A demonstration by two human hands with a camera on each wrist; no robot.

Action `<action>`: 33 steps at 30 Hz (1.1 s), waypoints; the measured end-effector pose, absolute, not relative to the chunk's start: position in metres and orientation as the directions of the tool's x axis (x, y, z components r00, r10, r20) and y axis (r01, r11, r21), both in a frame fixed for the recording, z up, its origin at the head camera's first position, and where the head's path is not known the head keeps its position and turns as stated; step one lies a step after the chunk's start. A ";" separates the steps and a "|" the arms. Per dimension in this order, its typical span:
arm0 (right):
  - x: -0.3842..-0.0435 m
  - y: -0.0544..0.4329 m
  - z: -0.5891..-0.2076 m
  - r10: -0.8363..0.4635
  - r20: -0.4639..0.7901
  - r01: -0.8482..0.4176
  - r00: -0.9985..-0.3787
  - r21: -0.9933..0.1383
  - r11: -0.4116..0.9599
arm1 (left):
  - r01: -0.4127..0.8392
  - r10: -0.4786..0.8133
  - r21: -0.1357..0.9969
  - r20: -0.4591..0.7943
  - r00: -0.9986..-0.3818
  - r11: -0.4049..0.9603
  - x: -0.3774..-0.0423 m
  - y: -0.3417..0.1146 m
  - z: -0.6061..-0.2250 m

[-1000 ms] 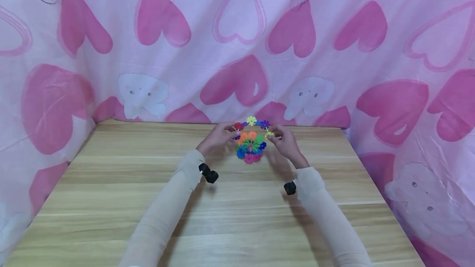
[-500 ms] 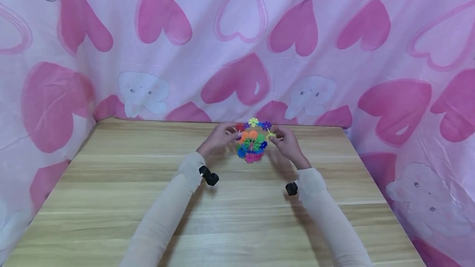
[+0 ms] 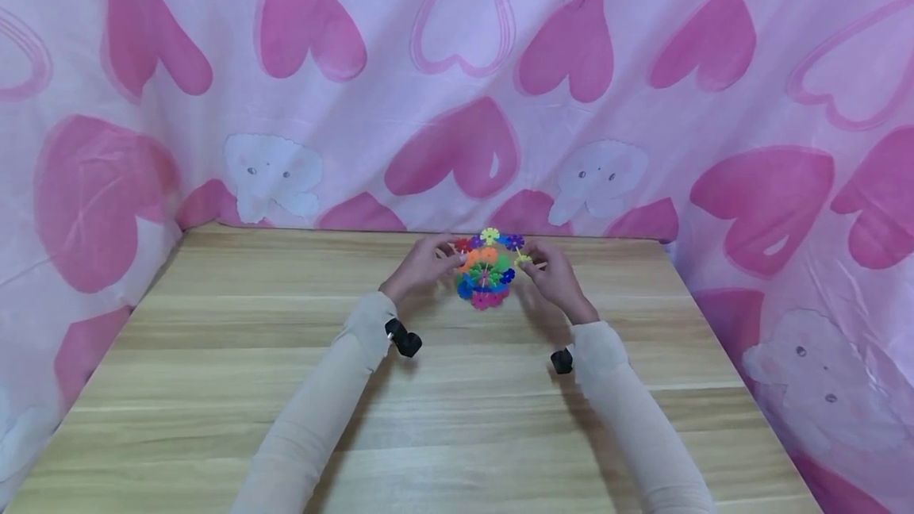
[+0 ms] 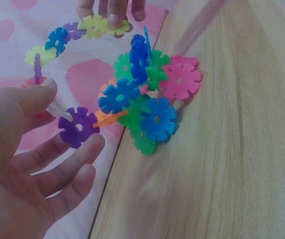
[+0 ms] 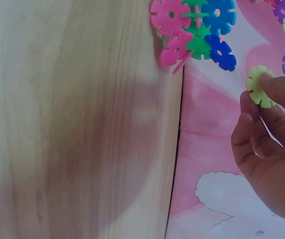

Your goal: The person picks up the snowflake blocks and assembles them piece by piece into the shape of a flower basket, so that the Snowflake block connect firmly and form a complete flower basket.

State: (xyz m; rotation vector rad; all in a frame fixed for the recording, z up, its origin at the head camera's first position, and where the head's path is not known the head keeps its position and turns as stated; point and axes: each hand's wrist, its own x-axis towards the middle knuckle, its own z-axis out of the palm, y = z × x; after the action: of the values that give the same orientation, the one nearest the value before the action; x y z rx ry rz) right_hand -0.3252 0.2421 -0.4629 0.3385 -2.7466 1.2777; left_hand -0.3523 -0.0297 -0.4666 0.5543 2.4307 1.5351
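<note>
Colourful plastic snowflake discs are joined into a rounded cluster [image 3: 488, 280] near the far side of the table, with a looped chain of discs [image 4: 56, 42] rising from it. My left hand [image 3: 427, 262] pinches the chain at its left side between thumb and index finger, by a white disc [image 4: 59, 109]. Just below that grip sits a purple disc [image 4: 77, 127], linked to an orange one [image 4: 110, 118] of the cluster; the other fingers are spread near it. On the opposite side my right hand [image 3: 551, 272] pinches a yellow disc [image 5: 255, 82] of the chain between thumb and fingers.
The wooden table [image 3: 457, 403] ends just behind the discs. A pink curtain [image 3: 457, 125] with hearts and white animals hangs along the back and sides. Black wrist cameras [image 3: 404, 338] sit at both sleeve cuffs.
Both hands keep their grips on the chain. The cluster and chain shift very slightly in the head view, along with a small movement of the whole view.
</note>
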 end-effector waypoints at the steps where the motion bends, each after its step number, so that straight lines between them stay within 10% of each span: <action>1: -0.325 0.243 -0.463 -0.166 0.172 -0.239 -0.971 -0.735 0.635 | 0.203 0.420 0.898 0.022 -0.907 0.390 -0.352 -0.029 -0.466; 33: -0.320 0.257 -0.465 -0.200 -0.025 -0.116 -0.979 -0.740 0.663 | 0.271 0.417 0.847 0.066 -0.906 0.456 -0.354 -0.020 -0.467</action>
State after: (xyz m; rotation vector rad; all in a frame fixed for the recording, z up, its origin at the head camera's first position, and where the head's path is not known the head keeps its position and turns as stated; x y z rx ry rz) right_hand -0.3205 0.2572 -0.4651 0.2823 -2.9585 1.3050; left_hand -0.3536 -0.0202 -0.4667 0.6073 2.5483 1.4407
